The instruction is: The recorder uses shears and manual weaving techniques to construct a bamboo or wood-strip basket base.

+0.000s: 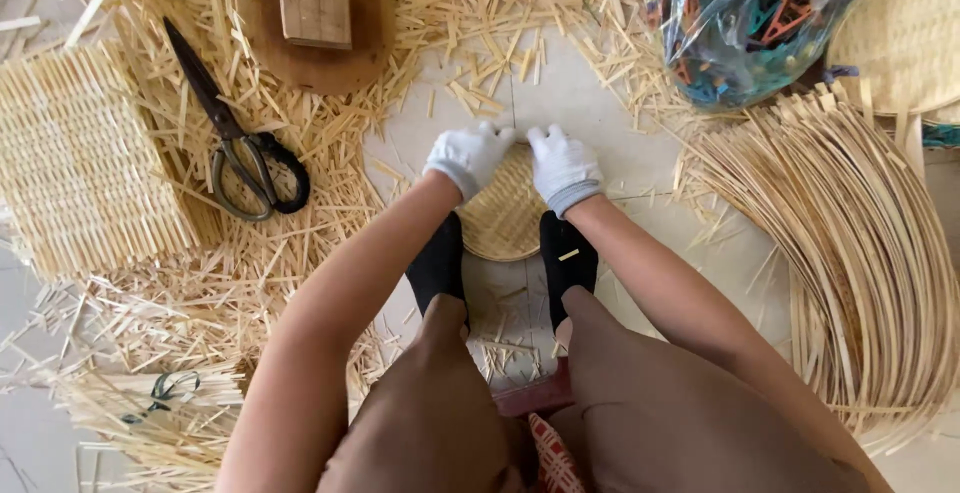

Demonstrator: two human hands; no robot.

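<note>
Both gloved sets of fingers curl shut over the far rim of one small round woven bamboo tray (503, 218), the left hand (468, 157) and right hand (562, 163) side by side, forearms reaching straight out from the knees. The tray lies on the pale floor (580, 103) between two black-socked feet (437, 265). Around it lie bamboo offcuts, one pair of scissors (235, 143), one square woven mat (80, 163), a wooden block (314, 8) and a bundle of long strips (860, 243).

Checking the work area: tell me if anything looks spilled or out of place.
Cut bamboo offcuts litter the floor around the scissors. Both gloved hands, left hand and right hand, grip the small woven tray, which looks intact.
</note>
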